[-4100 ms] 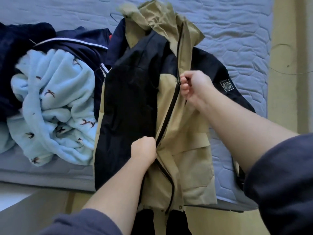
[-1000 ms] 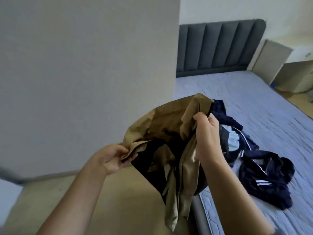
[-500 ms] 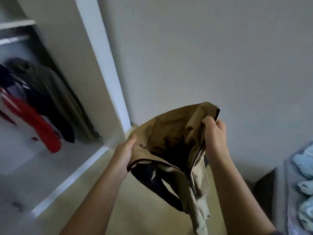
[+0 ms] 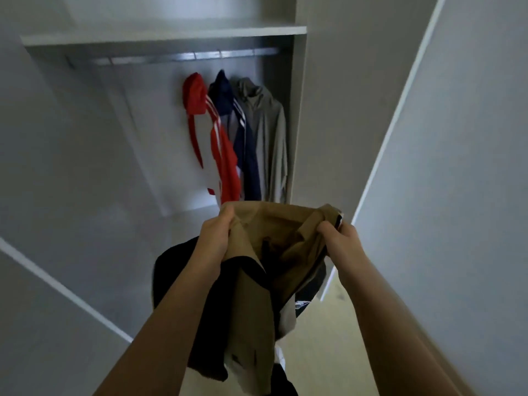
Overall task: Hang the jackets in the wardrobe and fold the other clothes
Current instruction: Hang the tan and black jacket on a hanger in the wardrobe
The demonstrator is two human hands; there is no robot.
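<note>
- The tan-and-black jacket [image 4: 251, 310] is held up before the open wardrobe [image 4: 171, 35], its upper edge gripped by the left hand [image 4: 215, 238] and by the right hand [image 4: 341, 240].
- The bed, faced a second ago, is no longer in view.
- Free rail [image 4: 143, 59] is seen left of three hung jackets [image 4: 250, 167]; no hanger is seen in hand, so hanging is judged not yet begun.

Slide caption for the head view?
Left hand and right hand hold a tan-and-black jacket at the wardrobe; red jacket, navy jacket, grey jacket hang inside.
</note>
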